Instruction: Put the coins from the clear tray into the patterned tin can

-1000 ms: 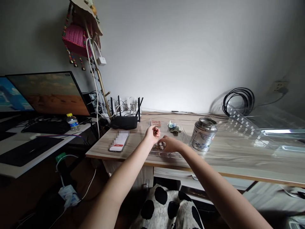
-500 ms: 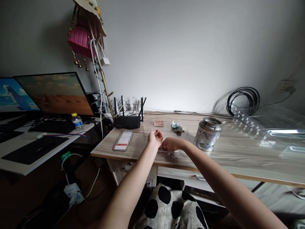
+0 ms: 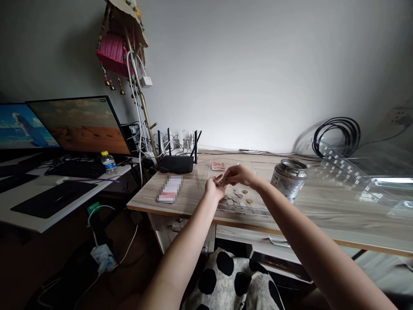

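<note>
Both my hands meet above a clear plastic tray (image 3: pixel 254 210) on the wooden desk. My left hand (image 3: pixel 213 188) is cupped palm up at the tray's left edge, and something small rests in it. My right hand (image 3: pixel 238 174) hovers just above it, its fingertips pinched on a small piece, likely a coin, right over the left palm. Several coins (image 3: pixel 237 199) lie loose in the tray below the hands. A small reddish card (image 3: pixel 218 165) lies at the tray's far end.
A patterned metal tin (image 3: pixel 288 178) stands right of the tray. A phone (image 3: pixel 170 189) lies to the left, a black router (image 3: pixel 177 163) behind it. Clear plastic lids (image 3: pixel 361 181) and a cable coil (image 3: pixel 337 134) are at the right. Monitors (image 3: pixel 80 125) and a bottle (image 3: pixel 109 162) occupy the left desk.
My right hand rose off the tray and moved over my left palm, uncovering the coins. My left hand stayed cupped at the tray's left edge. The camera shifted slightly.
</note>
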Motion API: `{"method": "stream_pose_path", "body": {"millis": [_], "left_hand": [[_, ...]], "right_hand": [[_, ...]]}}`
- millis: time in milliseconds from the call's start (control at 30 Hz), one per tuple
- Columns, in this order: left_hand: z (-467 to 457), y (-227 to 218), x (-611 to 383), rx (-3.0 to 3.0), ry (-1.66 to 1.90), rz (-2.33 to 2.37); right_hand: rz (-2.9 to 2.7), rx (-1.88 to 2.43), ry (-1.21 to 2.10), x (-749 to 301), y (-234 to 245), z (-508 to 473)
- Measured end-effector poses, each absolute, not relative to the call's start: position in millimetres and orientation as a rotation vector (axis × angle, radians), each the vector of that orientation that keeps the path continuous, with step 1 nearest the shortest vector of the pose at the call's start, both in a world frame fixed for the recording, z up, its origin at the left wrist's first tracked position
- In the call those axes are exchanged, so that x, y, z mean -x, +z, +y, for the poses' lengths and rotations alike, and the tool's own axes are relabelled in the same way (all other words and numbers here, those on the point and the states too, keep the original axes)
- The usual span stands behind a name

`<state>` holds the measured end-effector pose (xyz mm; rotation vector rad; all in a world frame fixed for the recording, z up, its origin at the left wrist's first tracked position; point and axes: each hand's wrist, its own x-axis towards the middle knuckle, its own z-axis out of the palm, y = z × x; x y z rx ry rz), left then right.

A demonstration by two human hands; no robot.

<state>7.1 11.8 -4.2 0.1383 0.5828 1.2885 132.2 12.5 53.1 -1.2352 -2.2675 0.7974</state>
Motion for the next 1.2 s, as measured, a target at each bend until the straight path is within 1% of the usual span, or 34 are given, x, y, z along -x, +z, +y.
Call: {"method": "stream_pose_path", "body": {"millis": [133, 200, 367, 567, 733, 900, 1200], "left_hand": [[11, -4, -5, -0.076, 1.400, 0.505], [10, -4, -4, -0.050, 1.453, 0.455], [12, -5, -1, -0.082, 1.485, 0.414], [11, -3, -1, -0.079, 1.444, 0.502], [11, -4, 0, -0.077, 1.455, 0.478], [11, -7, -1, -0.089, 1.467, 0.457], [9, -4, -3, -0.098, 1.455, 0.471]], "right_hand": [[-2.197, 1.404, 0.408, -131, 49, 20], [-2.272, 1.450, 0.350, -127, 36, 16], [-2.532, 1.426, 0.330, -108, 9, 1], [-2.757, 1.452, 0.426, -98, 14, -1], [-2.776, 1.449, 0.443, -105, 16, -7], [-2.881, 1.433, 0.545, -102, 20, -11], [-2.647, 1.553, 0.428, -145, 28, -4]]}}
